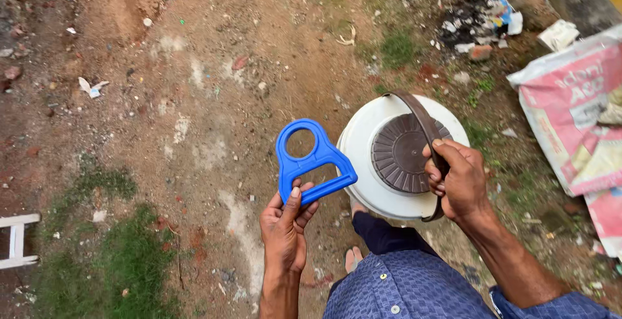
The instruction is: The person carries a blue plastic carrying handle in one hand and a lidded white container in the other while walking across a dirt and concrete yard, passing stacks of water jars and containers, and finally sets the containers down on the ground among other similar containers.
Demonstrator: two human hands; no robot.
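My left hand grips the straight bar of a blue plastic handle piece, which has a round ring at its top. My right hand is closed around the brown carrying handle of a white round container with a ribbed brown lid. The container hangs above the ground in front of my legs. The blue piece sits just left of the container, overlapping its rim in view.
Bare dirt ground with patches of grass and scattered litter. Pink and white sacks lie at the right. A white frame pokes in at the left edge. My foot shows below the container.
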